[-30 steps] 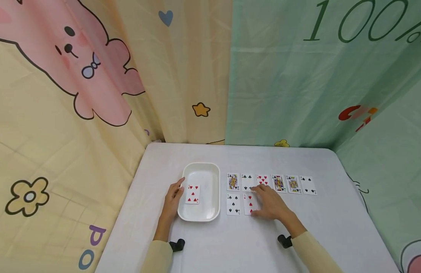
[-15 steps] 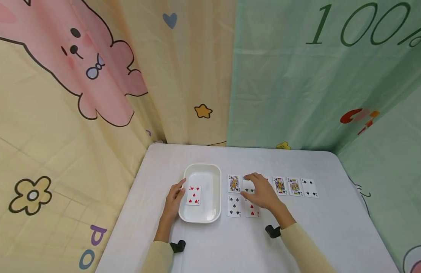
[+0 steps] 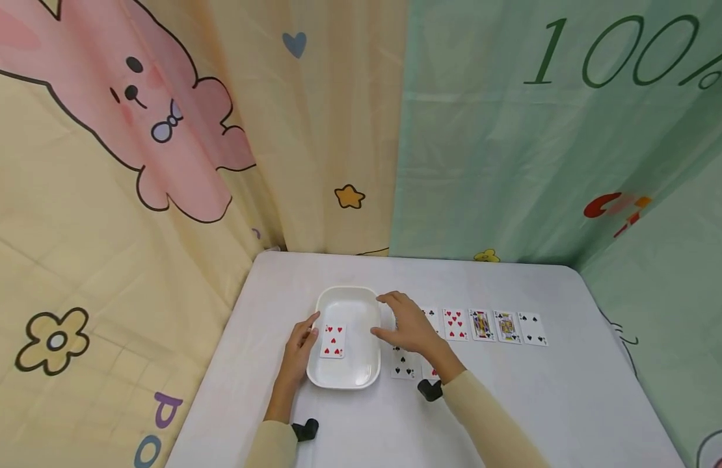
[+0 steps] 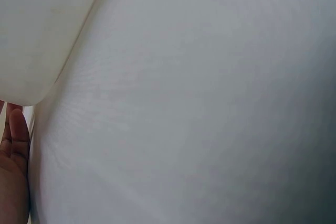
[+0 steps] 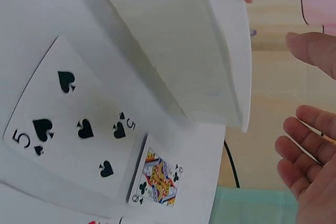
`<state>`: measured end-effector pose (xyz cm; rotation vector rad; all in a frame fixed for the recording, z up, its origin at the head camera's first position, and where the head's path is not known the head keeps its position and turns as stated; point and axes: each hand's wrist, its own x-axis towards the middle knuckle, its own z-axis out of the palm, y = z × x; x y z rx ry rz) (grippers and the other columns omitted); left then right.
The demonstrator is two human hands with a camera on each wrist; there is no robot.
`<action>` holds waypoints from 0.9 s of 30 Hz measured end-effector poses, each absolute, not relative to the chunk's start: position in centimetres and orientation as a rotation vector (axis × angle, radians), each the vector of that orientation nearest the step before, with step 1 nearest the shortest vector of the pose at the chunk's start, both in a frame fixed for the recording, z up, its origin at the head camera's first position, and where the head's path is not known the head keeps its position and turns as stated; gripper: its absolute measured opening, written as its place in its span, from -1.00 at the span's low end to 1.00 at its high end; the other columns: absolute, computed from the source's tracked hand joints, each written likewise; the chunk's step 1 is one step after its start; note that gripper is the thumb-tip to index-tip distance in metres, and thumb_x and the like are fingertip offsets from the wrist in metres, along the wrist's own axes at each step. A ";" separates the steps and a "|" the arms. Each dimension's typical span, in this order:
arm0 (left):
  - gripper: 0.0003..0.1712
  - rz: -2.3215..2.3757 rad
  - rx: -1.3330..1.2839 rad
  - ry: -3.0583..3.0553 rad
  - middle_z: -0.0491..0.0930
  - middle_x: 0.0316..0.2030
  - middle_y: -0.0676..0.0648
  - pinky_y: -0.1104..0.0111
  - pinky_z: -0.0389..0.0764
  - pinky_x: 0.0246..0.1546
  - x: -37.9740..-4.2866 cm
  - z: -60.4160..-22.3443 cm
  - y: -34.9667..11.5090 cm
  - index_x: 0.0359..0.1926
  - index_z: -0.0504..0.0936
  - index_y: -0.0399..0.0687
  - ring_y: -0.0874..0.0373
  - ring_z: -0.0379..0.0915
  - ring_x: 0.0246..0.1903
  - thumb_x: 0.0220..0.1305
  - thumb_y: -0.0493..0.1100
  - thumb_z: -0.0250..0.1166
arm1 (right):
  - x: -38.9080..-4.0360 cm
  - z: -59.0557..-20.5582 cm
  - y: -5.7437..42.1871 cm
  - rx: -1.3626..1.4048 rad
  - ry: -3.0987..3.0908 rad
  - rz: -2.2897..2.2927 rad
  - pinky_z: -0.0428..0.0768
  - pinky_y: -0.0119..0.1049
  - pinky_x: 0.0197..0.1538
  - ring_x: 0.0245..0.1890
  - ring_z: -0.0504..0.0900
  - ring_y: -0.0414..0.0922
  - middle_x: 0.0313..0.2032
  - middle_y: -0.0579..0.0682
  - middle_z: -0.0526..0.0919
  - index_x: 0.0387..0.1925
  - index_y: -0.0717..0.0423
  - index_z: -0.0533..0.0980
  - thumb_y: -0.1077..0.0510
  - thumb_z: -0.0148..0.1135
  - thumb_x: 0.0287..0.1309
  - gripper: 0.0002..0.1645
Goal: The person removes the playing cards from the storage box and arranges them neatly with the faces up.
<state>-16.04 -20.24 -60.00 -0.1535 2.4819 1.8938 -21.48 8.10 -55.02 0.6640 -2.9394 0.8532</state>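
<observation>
A white tray (image 3: pixel 352 382) stands on the table, with a five of hearts card (image 3: pixel 333 342) lying in it. Against the tray's left side, my left hand (image 3: pixel 294 351) touches the rim with extended fingers; only part of this hand shows at the left wrist view's edge. My right hand (image 3: pixel 410 323) is at the tray's right rim, thumb and fingers spread apart and nothing between them. Beneath it lie a five of spades (image 5: pixel 84 124) and a queen of clubs (image 5: pixel 157 179). A red card (image 3: pixel 429 372) is mostly covered by the right wrist.
To the right, a row of face-up cards continues with a hearts card (image 3: pixel 455 324), picture cards (image 3: pixel 482 325) and a black-suited card (image 3: pixel 533 329). A white cloth covers the table (image 3: pixel 513 403). Printed curtains (image 3: pixel 484 162) hang behind and beside it.
My right hand has moved left from over the cards to the tray's right rim, uncovering the hearts card in the upper row. The left hand stays at the tray.
</observation>
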 end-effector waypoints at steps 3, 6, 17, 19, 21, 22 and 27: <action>-0.50 1.900 -0.164 2.479 0.49 0.21 -0.15 0.41 0.43 -0.01 -15.9 -59.7 -20.3 0.48 0.44 0.11 0.17 0.38 -0.06 0.59 -0.12 0.10 | -21.9 -54.9 6.7 0.707 -2.968 0.845 0.50 0.06 0.34 0.36 0.47 0.03 0.36 -0.01 0.49 0.40 -0.03 0.41 -0.35 0.40 0.13 -0.08; -0.50 1.929 -0.170 2.457 0.48 0.21 -0.14 0.40 0.43 0.01 -16.0 -59.9 -20.4 0.47 0.46 0.15 0.14 0.38 -0.05 0.59 -0.12 0.11 | -22.2 -54.8 5.5 0.756 -2.984 0.865 0.50 0.06 0.34 0.36 0.46 0.03 0.37 -0.01 0.48 0.42 -0.01 0.39 -0.35 0.41 0.11 -0.04; -0.50 1.946 -0.081 2.460 0.46 0.22 -0.25 0.36 0.51 -0.01 -16.5 -60.8 -20.6 0.47 0.44 -0.01 0.18 0.41 -0.08 0.59 -0.14 0.10 | -23.1 -56.0 1.1 0.938 -3.037 0.872 0.46 0.00 0.39 0.42 0.39 0.05 0.46 0.09 0.33 0.48 0.09 0.31 -0.25 0.54 0.01 0.10; -0.50 1.960 -0.082 2.471 0.46 0.21 -0.26 0.34 0.52 -0.01 -16.9 -61.7 -20.6 0.47 0.44 -0.02 0.16 0.42 -0.08 0.59 -0.15 0.10 | -23.1 -56.4 0.5 0.958 -3.057 0.864 0.46 -0.02 0.39 0.43 0.38 0.04 0.47 0.09 0.30 0.49 0.10 0.29 -0.25 0.56 -0.02 0.13; -0.50 1.970 -0.090 2.491 0.46 0.20 -0.23 0.38 0.51 -0.02 -17.2 -62.8 -20.6 0.47 0.45 0.02 0.18 0.41 -0.08 0.59 -0.15 0.10 | -23.1 -56.9 0.0 0.972 -3.086 0.850 0.45 -0.04 0.40 0.43 0.37 0.03 0.48 0.07 0.28 0.51 0.09 0.26 -0.25 0.56 -0.03 0.16; -0.51 1.976 -0.097 2.499 0.46 0.19 -0.22 0.41 0.50 -0.03 -17.3 -63.3 -20.6 0.46 0.46 0.03 0.19 0.41 -0.08 0.59 -0.14 0.10 | -23.1 -57.1 -0.2 0.980 -3.095 0.851 0.45 -0.04 0.41 0.43 0.37 0.03 0.48 0.07 0.28 0.51 0.10 0.26 -0.25 0.57 -0.03 0.17; -0.51 1.992 -0.086 2.533 0.49 0.17 -0.14 0.49 0.45 -0.03 -17.4 -64.6 -20.8 0.45 0.48 0.10 0.26 0.40 -0.07 0.57 -0.11 0.13 | -23.0 -58.2 -0.9 1.014 -3.119 0.785 0.44 -0.07 0.41 0.41 0.39 0.02 0.46 0.08 0.32 0.49 0.12 0.28 -0.28 0.58 -0.08 0.20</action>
